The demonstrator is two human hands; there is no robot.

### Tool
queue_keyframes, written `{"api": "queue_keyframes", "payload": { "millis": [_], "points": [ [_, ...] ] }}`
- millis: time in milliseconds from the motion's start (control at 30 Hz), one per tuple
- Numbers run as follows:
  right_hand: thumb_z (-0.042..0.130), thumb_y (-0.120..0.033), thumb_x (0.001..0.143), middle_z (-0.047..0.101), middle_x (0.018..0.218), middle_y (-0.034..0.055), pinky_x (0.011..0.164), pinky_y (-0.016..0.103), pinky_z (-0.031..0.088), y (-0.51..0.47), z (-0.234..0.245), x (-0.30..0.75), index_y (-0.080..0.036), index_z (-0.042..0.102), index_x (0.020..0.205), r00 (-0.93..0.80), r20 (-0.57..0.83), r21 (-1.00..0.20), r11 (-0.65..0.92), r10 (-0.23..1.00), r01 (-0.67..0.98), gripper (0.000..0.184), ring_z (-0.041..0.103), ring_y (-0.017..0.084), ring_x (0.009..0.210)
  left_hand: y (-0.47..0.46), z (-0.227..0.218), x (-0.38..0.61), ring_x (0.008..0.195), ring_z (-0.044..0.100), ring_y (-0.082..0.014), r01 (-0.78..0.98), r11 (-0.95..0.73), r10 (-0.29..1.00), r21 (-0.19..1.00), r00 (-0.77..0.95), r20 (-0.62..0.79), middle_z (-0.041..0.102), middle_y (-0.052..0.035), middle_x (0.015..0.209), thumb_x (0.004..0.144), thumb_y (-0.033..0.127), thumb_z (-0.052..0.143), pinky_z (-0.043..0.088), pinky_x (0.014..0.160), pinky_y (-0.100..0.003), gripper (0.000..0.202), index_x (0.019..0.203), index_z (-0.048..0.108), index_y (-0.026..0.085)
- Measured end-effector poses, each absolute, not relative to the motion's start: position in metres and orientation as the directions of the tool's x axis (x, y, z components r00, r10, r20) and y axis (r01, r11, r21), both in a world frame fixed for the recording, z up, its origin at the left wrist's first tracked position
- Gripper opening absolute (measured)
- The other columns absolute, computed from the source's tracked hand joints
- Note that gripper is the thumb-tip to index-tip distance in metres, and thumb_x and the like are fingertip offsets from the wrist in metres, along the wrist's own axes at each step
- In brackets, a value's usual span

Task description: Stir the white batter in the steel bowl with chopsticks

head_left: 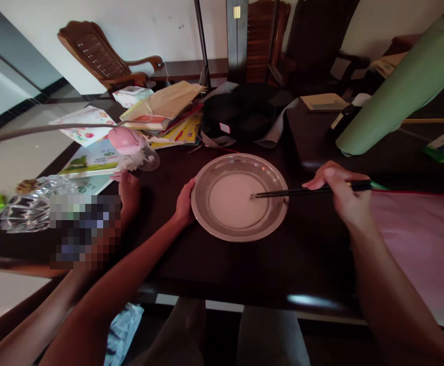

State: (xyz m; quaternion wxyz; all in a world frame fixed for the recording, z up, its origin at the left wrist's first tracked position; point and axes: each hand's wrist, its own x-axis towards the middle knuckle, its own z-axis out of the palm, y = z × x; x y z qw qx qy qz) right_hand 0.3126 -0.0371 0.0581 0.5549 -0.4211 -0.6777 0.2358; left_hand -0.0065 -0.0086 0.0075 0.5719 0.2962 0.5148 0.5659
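Observation:
A round metal basin [241, 235] stands on the dark table with smooth, pale contents [233, 201] inside. My left hand [186, 204] grips the basin's left rim, its fingertips partly hidden by the wall. In my right hand [344, 190] is a pair of black chopsticks [294, 193], held nearly level and reaching over the right rim. Their tips meet the pale contents, where small dark specks show. Another person's hand [129, 193] lies on the table to the left, near a clear-and-pink container [126, 141]; a blurred patch covers part of that forearm.
Papers and books [164, 109] are piled behind the basin, beside a black bag [241, 112]. A glass dish [35, 206] sits at far left. On the right are a tall green cylinder [397, 86], a dark bottle [349, 114] and a pink sheet [420, 244].

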Motion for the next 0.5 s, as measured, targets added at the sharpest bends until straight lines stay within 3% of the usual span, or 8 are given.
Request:
{"api": "queue_keyframes", "payload": {
  "millis": [100,167,233,333,400,500],
  "points": [
    [0.051,-0.031,0.095,0.068,0.063,0.0007,0.069,0.038,0.046,-0.040,0.060,0.309,-0.028,0.071,0.065,-0.154,0.535,-0.800,0.557,0.830,0.223,0.036,0.062,0.020,0.069,-0.008,0.007,-0.008,0.095,0.066,-0.0245,-0.338,0.183,0.945,0.923,-0.199,-0.260,0.072,-0.0026,0.084,0.075,0.038,0.058,0.053,0.080,-0.033,0.021,0.080,0.069,0.020],
    [0.053,-0.029,0.094,0.072,0.071,0.0005,0.073,0.038,0.047,-0.041,0.062,0.301,-0.028,0.072,0.072,-0.314,0.504,-0.768,0.584,0.805,0.264,0.029,0.063,0.019,0.075,-0.008,0.005,-0.008,0.095,0.066,-0.0243,-0.334,0.176,0.942,0.926,-0.217,-0.257,0.072,-0.0025,0.084,0.073,0.039,0.060,0.053,0.080,-0.033,0.021,0.078,0.068,0.020],
    [0.057,-0.030,0.091,0.075,0.080,0.0005,0.079,0.041,0.047,-0.041,0.062,0.296,-0.028,0.073,0.077,-0.364,0.493,-0.716,0.606,0.790,0.346,0.021,0.064,0.020,0.081,-0.007,0.004,-0.009,0.094,0.066,-0.0246,-0.322,0.175,0.942,0.930,-0.219,-0.253,0.072,-0.0024,0.082,0.073,0.041,0.061,0.053,0.079,-0.033,0.022,0.077,0.067,0.020],
    [0.057,-0.033,0.091,0.074,0.079,0.0019,0.079,0.043,0.047,-0.039,0.061,0.303,-0.028,0.073,0.075,-0.181,0.536,-0.725,0.560,0.824,0.400,0.023,0.064,0.021,0.079,-0.007,0.004,-0.009,0.091,0.067,-0.0251,-0.322,0.192,0.943,0.927,-0.203,-0.266,0.072,-0.0024,0.078,0.073,0.042,0.061,0.054,0.076,-0.033,0.023,0.078,0.069,0.021],
    [0.054,-0.034,0.093,0.071,0.070,0.0023,0.075,0.042,0.046,-0.039,0.061,0.310,-0.028,0.072,0.069,-0.056,0.545,-0.776,0.529,0.837,0.344,0.030,0.062,0.021,0.072,-0.007,0.005,-0.008,0.090,0.067,-0.0247,-0.340,0.198,0.943,0.919,-0.191,-0.273,0.072,-0.0027,0.078,0.074,0.041,0.060,0.054,0.074,-0.033,0.023,0.079,0.070,0.020],
    [0.051,-0.031,0.095,0.070,0.066,0.0015,0.069,0.039,0.046,-0.041,0.061,0.308,-0.029,0.071,0.067,-0.143,0.524,-0.803,0.543,0.840,0.245,0.035,0.061,0.020,0.069,-0.007,0.006,-0.007,0.088,0.067,-0.0238,-0.347,0.187,0.943,0.919,-0.198,-0.266,0.072,-0.0026,0.080,0.075,0.041,0.060,0.054,0.074,-0.032,0.024,0.080,0.070,0.020]
  ]
}}
